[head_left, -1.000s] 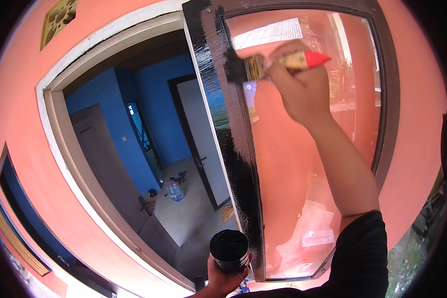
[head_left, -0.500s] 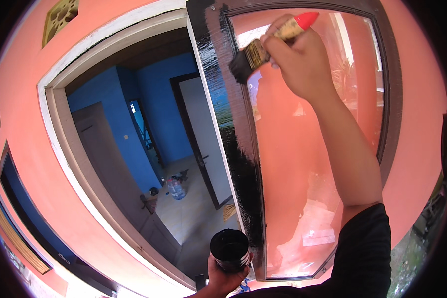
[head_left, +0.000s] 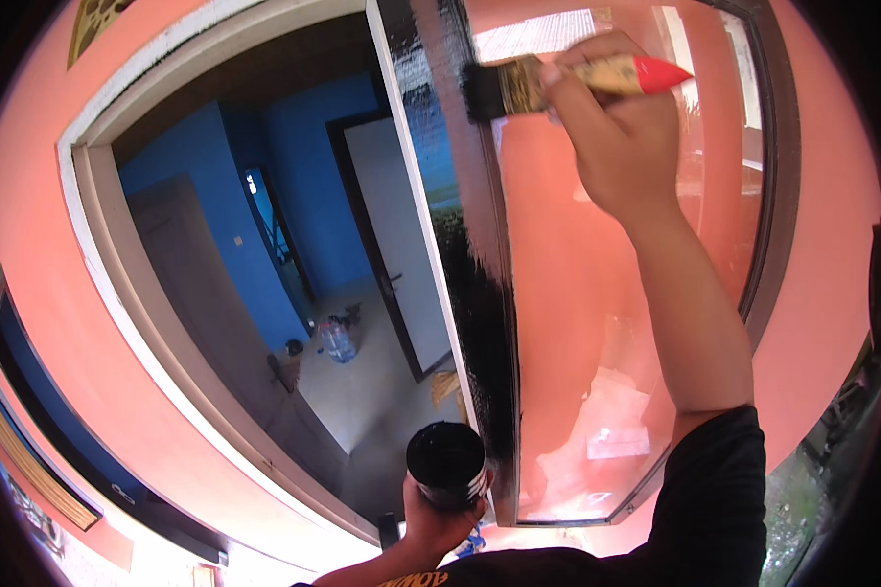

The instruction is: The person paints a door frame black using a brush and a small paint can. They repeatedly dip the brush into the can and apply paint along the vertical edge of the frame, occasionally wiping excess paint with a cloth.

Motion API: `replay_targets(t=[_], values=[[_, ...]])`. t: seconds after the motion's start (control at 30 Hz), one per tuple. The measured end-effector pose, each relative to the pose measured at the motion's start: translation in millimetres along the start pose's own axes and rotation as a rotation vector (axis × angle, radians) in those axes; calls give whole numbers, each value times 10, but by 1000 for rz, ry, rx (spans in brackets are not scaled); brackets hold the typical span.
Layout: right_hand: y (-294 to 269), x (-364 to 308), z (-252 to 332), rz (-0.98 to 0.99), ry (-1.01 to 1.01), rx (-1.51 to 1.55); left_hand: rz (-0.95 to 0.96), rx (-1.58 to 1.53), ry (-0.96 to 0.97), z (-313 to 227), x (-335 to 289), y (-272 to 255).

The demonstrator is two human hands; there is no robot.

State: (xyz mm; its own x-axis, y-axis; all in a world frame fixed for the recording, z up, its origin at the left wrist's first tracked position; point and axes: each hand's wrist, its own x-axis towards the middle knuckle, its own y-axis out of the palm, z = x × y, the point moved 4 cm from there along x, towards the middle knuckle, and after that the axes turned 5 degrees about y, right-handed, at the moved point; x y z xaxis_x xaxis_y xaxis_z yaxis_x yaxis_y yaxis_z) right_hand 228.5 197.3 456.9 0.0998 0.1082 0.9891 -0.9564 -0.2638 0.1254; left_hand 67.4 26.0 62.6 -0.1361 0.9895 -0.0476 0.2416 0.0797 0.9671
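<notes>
My right hand [head_left: 625,132] grips a wide paintbrush [head_left: 519,88] by its wooden, red-tipped handle. The brush is nearly level, its black bristles against the inner edge of the left stile, beside the glass pane [head_left: 558,284]. Glossy black paint covers the lower part and outer side of this dark window frame [head_left: 485,342]; a duller brown strip shows higher up along its inner side. Low in the view, my left hand [head_left: 440,528] is wrapped round a can [head_left: 457,489] with black paint inside, held upright below the brush.
Left of the frame, a white-edged doorway [head_left: 80,186] opens into a blue-walled room [head_left: 308,157]. Inside, a clear plastic jug [head_left: 337,342] stands on the floor near a grey door [head_left: 396,235]. Salmon-coloured wall [head_left: 822,196] surrounds the opening.
The brush has swung from a slanted to a nearly level position, its bristles still at the stile's inner edge. The whole view has shifted slightly. The can stays in my left hand.
</notes>
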Motion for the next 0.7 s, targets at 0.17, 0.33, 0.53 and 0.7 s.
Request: replay_targets(t=[0.17, 0.33, 0.53, 0.7], values=[[-251, -466, 311, 5, 73, 289, 0, -3, -9, 35, 28, 86], [-95, -717, 620, 376, 403, 360, 29, 91, 11, 61, 90, 54], [195, -1082, 742, 881, 558, 195, 49, 229, 52, 165, 118, 177], [427, -1380, 707, 1173, 528, 32, 46, 255, 73, 199, 50, 248]])
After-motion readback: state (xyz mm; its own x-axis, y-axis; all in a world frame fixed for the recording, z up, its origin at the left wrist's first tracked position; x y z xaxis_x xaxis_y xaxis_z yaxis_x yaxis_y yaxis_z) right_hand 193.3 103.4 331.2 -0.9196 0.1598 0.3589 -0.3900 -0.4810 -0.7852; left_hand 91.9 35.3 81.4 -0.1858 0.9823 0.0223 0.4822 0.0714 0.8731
